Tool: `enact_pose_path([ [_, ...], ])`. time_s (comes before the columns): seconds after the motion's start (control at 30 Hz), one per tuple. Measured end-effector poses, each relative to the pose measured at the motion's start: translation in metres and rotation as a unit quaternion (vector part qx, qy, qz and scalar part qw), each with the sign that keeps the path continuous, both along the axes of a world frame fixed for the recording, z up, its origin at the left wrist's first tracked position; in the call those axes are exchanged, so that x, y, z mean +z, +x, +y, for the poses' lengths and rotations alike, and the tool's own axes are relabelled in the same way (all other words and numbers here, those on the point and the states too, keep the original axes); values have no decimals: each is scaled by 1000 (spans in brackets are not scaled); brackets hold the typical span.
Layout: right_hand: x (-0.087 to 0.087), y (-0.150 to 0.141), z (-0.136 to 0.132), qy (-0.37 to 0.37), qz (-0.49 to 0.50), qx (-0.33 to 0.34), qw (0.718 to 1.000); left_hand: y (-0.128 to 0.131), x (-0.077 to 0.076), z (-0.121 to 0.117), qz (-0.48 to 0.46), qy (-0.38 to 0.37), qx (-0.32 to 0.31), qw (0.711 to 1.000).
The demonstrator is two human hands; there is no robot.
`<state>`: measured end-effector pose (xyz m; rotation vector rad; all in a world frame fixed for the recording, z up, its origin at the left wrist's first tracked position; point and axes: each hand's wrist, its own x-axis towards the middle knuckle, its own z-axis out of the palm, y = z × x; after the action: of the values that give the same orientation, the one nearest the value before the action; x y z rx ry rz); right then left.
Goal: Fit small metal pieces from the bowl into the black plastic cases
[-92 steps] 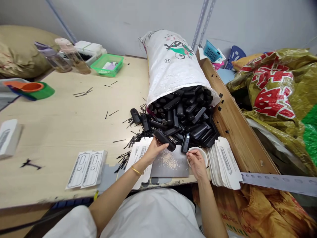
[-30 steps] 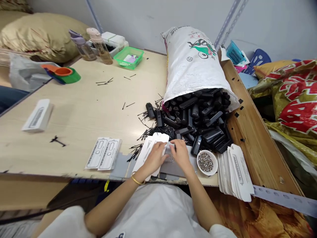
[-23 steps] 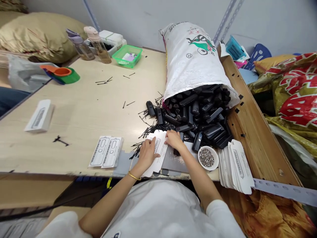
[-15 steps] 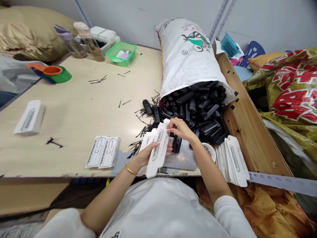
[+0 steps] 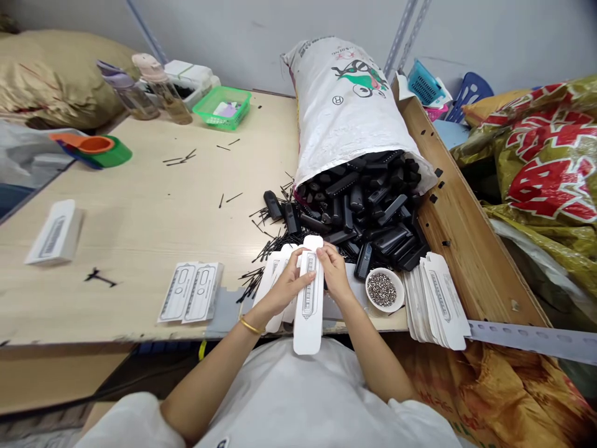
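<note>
Raised off the table (image 5: 153, 233) since the earlier frame, the flat white carton (image 5: 308, 311) sits between both hands; left hand (image 5: 290, 285) and right hand (image 5: 334, 271) pinch its upper part; beyond lie black plastic pieces (image 5: 357, 198).

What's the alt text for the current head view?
Two hands, left and right, hold a flat white carton above a table. Beyond, black plastic pieces spill from a white sack; a bowl of small metal parts sits to the right.
</note>
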<state>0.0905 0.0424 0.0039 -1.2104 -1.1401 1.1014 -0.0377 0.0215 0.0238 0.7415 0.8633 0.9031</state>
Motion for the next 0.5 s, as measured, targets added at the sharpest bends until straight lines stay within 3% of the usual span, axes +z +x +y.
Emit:
enact_pose_path([
  [0.1, -2, 0, -7, -11, 86, -28, 996, 6, -3, -2, 6, -38, 17, 999],
  [0.2, 0, 5, -8, -40, 158, -22, 986, 8, -3, -7, 36, -58, -10, 998],
  [0.4, -2, 5, -7, -161, 216, -2, 963, 6, -12, -17, 185, 57, -25, 981],
  [0.5, -5, -1, -14, -151, 206, -6, 967, 3, -17, -12, 203, 69, -36, 976],
])
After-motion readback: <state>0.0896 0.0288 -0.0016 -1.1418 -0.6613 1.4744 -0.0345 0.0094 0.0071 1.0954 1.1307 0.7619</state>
